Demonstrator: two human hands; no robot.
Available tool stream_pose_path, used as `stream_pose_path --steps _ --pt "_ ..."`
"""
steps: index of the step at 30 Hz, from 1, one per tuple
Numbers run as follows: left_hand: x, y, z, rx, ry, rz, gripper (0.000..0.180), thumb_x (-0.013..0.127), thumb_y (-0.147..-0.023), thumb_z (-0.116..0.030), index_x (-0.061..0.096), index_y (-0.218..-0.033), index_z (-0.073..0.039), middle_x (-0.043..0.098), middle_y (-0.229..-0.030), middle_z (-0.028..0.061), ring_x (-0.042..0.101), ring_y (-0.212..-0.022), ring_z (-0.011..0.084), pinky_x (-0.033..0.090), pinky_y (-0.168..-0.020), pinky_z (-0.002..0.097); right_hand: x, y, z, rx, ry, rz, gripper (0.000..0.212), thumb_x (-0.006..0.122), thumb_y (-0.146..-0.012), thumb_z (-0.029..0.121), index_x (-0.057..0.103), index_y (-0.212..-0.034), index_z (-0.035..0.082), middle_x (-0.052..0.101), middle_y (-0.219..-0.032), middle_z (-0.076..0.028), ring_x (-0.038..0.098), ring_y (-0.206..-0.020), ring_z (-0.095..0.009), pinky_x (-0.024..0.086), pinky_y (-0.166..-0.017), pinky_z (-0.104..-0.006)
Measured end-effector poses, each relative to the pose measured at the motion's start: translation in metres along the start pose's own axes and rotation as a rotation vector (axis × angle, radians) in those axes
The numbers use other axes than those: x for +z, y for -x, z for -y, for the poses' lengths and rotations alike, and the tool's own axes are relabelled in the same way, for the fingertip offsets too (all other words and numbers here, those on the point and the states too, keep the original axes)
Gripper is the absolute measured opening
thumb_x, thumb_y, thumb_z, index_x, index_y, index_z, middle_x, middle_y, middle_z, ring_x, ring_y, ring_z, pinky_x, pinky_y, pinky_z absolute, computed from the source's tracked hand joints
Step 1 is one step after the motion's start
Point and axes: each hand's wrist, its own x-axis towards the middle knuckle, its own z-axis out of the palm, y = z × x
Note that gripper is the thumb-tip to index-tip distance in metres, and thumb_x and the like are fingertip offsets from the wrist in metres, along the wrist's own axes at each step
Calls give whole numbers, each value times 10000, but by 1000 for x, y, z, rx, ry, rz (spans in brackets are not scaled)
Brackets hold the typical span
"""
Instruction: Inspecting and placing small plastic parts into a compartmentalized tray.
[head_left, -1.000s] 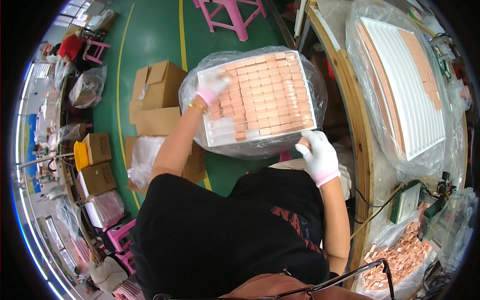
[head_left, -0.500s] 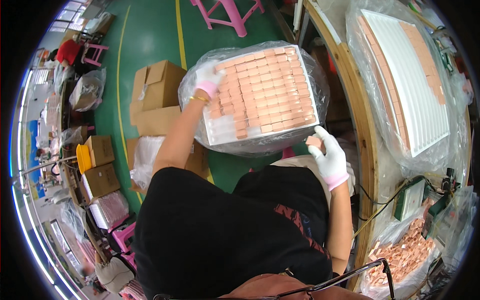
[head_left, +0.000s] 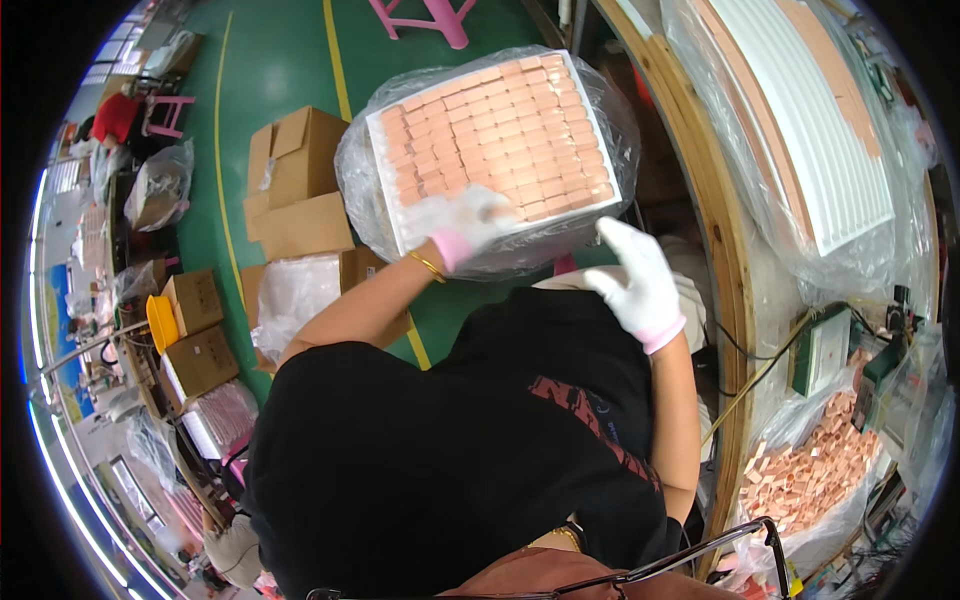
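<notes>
A white ribbed tray (head_left: 386,187) full of small copper-coloured blocks (head_left: 500,120) lies on clear plastic sheeting in front of me. My left hand (head_left: 462,222), in a white glove with a pink cuff, is over the tray's near edge, on the left part of the front row. Its fingers are smeared by motion, so whether they hold a block cannot be made out. Just off the tray's near right corner is my right hand (head_left: 638,285), gloved the same way. Its thumb and fingers are apart, and no block shows between them.
A second ribbed tray (head_left: 790,120), partly filled with blocks, rests on the wood-edged bench (head_left: 722,230) at right. Below it is a plastic bag (head_left: 810,470) of loose blocks. Cardboard boxes (head_left: 300,180) stand left on the green floor; a pink stool (head_left: 440,20) is beyond.
My left hand has come from the tray's left side to its near edge. The copper block in my right hand no longer shows there, and that hand's fingers have spread. The view has shifted slightly.
</notes>
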Motion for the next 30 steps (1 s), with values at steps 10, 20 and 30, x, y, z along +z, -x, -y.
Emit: stream_pose_path --steps 10,20,30 --pt "40 14 64 207 -523 -450 308 689 -758 -302 635 -983 -99 539 -995 115 494 -985 321 412 -856 429 -27 34 -9 471 -335 -185 525 701 -786 90 513 -1269 3 574 -1223 -130 556 -1096 -220 430 -940 -332" --pt "12 5 107 39 -536 -701 295 665 -782 -301 612 -931 -52 596 -937 145 534 -955 338 407 -880 435 -32 42 -13 570 -378 -230 490 666 -812 68 517 -1277 34 578 -1211 -114 560 -1081 -199 437 -933 -321" --pt "-56 -18 153 -656 -70 -821 433 696 -736 -436 668 -905 -38 668 -908 165 629 -849 326 486 -799 395 -33 42 -12 579 -344 -253 453 655 -831 88 533 -1265 39 597 -1184 -95 582 -1024 -181 456 -898 -306"
